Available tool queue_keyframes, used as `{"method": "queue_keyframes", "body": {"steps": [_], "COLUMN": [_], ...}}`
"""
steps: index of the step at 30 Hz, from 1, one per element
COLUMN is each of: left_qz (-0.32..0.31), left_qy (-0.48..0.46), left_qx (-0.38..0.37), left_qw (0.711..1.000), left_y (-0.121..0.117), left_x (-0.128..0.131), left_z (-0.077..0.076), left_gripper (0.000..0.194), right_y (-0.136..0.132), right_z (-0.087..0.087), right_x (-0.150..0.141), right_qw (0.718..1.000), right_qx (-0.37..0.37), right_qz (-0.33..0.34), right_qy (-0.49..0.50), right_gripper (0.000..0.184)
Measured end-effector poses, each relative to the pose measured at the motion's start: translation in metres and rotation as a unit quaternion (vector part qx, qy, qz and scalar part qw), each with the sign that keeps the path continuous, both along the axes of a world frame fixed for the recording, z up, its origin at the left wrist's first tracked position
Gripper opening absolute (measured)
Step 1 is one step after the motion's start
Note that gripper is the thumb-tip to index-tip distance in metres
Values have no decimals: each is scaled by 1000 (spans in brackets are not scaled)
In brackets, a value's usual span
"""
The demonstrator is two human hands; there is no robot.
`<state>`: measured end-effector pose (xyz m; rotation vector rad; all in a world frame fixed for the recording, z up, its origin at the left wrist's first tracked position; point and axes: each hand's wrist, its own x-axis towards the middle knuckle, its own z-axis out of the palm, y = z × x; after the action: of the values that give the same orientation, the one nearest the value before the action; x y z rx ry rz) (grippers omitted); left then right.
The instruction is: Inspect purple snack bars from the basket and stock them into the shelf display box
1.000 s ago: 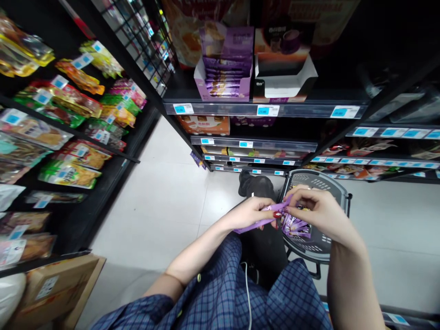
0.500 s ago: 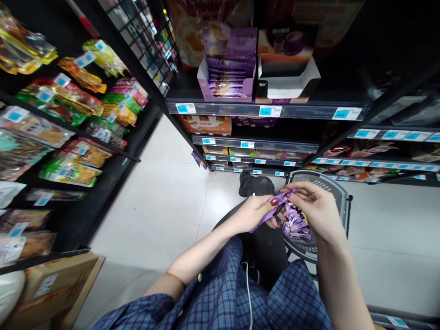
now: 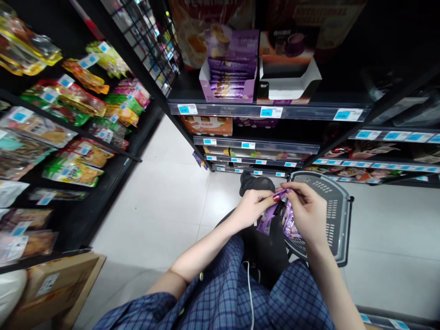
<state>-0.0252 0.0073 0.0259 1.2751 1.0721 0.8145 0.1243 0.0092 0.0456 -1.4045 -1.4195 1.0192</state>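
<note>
My left hand (image 3: 252,208) pinches a purple sachet (image 3: 266,222) between thumb and fingers above my dark-trousered leg. The sachet's lower part hangs below those fingers. My right hand (image 3: 309,213) is closed at the sachet's upper end, its fingertips meeting my left thumb. More purple sachets (image 3: 289,221) lie in the grey shopping basket (image 3: 338,229), partly covered by my right hand. Ahead, an open purple display box (image 3: 228,94) holds a stack of similar sachets on the shelf. A white-and-black display carton (image 3: 285,87) stands to its right.
Black shelving (image 3: 240,110) with price labels rises in front. Another rack (image 3: 113,176) of bagged snacks runs along the left, with a cardboard box (image 3: 57,279) at its near end. Pale tiled floor (image 3: 154,197) lies between them. A white cord (image 3: 249,293) hangs down my checked shirt.
The sachet was stretched diagonally between my hands; now it hangs down from my left fingers. My right hand has shifted slightly left, showing more of the basket's right side.
</note>
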Motion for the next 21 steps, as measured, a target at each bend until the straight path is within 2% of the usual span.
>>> {"method": "queue_keyframes", "body": {"steps": [4,7,9,12,16,18,21], "left_qz": [0,12,57,158,222,229,230], "left_qy": [14,-3,-35,-69,-137,-185,-228], "left_qx": [13,7,-3,5,-5,-23,-48], "left_qw": [1000,1000,998,985,965,955,945], "left_y": [1,3,4,5,4,4,5], "left_x": [-1,1,3,7,14,16,14], "left_z": [-1,-4,-6,-8,-6,-4,-1], "left_gripper": [42,31,24,19,16,17,25], "right_y": [4,5,1,-13,-31,-33,-31], "right_z": [2,1,-4,-16,-31,-36,-38], "right_x": [4,3,0,-9,-17,-16,-11], "right_qw": [999,999,996,971,934,924,928], "right_qx": [4,28,83,175,208,215,229], "right_qz": [32,42,-10,-81,-17,-1,6], "right_qy": [-28,-2,-13,-139,-290,-316,-296], "right_gripper": [16,23,29,36,29,24,23]}}
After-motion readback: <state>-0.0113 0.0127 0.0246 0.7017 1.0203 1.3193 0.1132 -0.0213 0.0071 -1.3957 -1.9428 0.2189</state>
